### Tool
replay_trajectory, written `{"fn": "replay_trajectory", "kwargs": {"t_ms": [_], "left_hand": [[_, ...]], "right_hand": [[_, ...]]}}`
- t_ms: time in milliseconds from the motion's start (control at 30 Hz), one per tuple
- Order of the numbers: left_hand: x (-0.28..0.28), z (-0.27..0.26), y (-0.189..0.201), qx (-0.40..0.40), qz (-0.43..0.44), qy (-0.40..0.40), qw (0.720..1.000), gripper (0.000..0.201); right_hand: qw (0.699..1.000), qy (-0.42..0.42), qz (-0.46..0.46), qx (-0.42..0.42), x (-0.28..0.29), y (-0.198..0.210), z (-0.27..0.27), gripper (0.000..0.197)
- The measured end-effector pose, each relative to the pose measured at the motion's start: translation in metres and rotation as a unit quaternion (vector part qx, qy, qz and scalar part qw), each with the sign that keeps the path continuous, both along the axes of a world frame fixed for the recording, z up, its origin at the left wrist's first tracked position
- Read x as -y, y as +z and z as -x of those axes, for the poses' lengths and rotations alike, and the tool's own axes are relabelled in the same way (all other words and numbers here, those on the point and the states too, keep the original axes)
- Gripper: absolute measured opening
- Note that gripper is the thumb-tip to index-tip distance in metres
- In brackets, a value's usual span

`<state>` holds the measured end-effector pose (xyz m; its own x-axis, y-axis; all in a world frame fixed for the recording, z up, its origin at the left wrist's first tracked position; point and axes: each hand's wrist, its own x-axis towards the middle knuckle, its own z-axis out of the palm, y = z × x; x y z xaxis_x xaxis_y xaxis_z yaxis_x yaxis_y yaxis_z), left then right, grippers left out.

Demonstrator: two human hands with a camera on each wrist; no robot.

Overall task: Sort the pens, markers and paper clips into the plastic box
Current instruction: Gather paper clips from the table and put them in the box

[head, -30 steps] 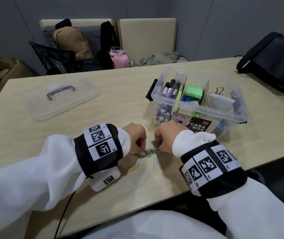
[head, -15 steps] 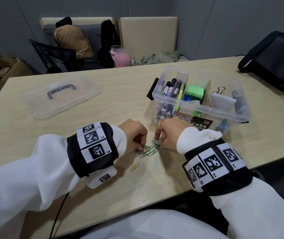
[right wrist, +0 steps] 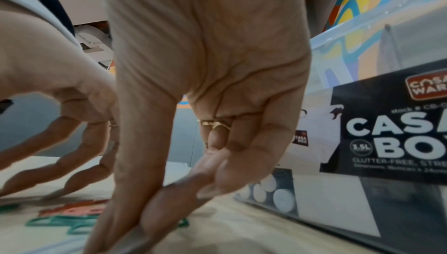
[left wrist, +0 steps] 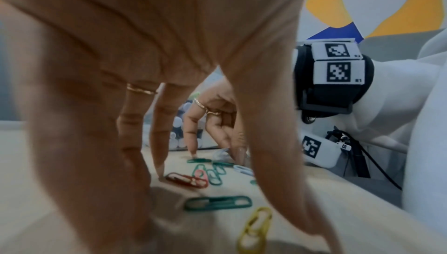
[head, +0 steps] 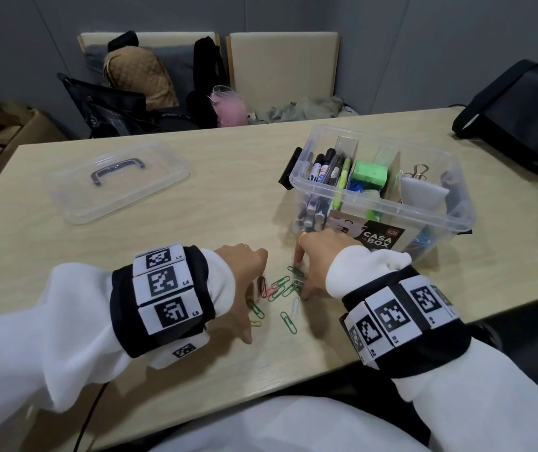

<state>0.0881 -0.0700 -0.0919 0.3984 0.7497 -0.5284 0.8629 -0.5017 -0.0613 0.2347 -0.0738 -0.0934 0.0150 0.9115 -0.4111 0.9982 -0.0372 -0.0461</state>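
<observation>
Several coloured paper clips [head: 280,288] lie loose on the table between my hands. My left hand [head: 250,300] stands over them with its fingers spread and the tips on the table, holding nothing. One fingertip touches a red clip [left wrist: 186,179]; a green clip [left wrist: 217,202] and a yellow clip [left wrist: 254,227] lie under the palm. My right hand [head: 300,282] pinches clips between thumb and fingers low on the table, index tip on a green clip [head: 295,270]. The clear plastic box [head: 375,200] stands just behind, with markers [head: 323,171] inside.
The box's clear lid [head: 121,181] lies at the back left of the table. A black bag [head: 522,119] sits at the far right. The box's labelled wall [right wrist: 387,124] is right beside my right hand. Chairs with bags stand behind the table.
My hands have drawn apart. The left fingers have spread out over the table, and the bunched clips now lie scattered, with more of them showing.
</observation>
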Motion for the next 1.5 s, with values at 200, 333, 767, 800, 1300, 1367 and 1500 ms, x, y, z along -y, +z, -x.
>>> {"fn": "replay_trajectory", "kwargs": {"t_ms": [200,333,767,800,1300,1367,1500], "left_hand": [[-0.006,-0.007,-0.006,0.12,0.053,0.035,0.991,0.075],[-0.012,-0.005,-0.01,0.234,0.035,0.048,0.971,0.048],[-0.008,-0.003,-0.004,0.1,0.104,0.003,0.99,0.065],[-0.008,-0.004,-0.007,0.124,0.11,0.009,0.986,0.059],[-0.003,-0.004,-0.003,0.118,0.014,0.021,0.993,0.103],[0.003,-0.01,-0.001,0.11,-0.003,0.01,0.994,0.095],[0.0,-0.014,-0.005,0.145,0.016,0.027,0.989,0.076]], "right_hand": [[0.999,0.035,0.013,-0.019,0.003,0.004,0.003,0.041],[0.998,0.038,0.01,-0.046,0.002,0.005,0.003,0.032],[0.997,0.025,0.065,0.028,0.005,-0.008,0.011,0.019],[0.997,0.029,0.072,0.027,0.004,-0.01,0.011,0.015],[0.996,0.028,0.08,-0.032,0.011,0.007,0.01,0.093],[0.996,0.029,0.077,-0.016,0.012,0.003,0.015,0.094],[0.997,0.019,0.069,-0.012,0.01,-0.002,0.019,0.086]]}}
